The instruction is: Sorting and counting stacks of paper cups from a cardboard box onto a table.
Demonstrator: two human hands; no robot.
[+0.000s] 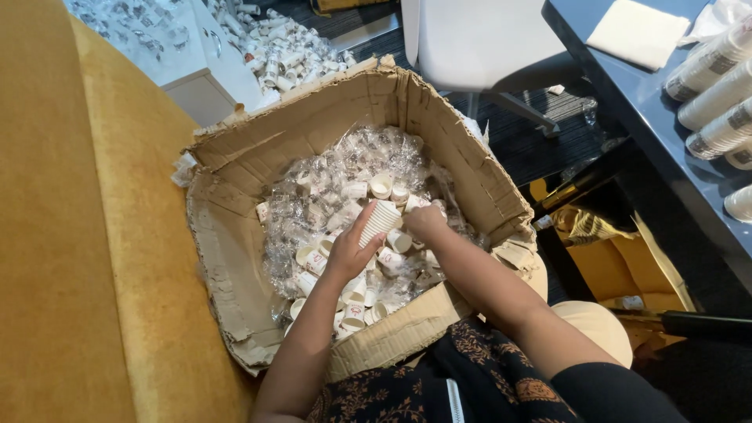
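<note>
1. Both hands work inside the box: the left hand [342,254] is closed around a stack of ribbed paper cups [379,222], held tilted over the pile.
2. Reaching in beside it, the right hand [425,221] has its fingers curled down among the loose cups; whether it grips one I cannot tell.
3. Loose small paper cups [354,294] lie jumbled with crumpled clear plastic wrap [368,157] in the torn cardboard box [313,117], which rests against the person's lap.
4. Judging by this, only a short stack is gathered and many cups are left loose.
5. Further out, long sleeves of stacked cups [717,86] lie on the dark table [650,110], and a yellow cushion [78,235] lies along the left.
</note>
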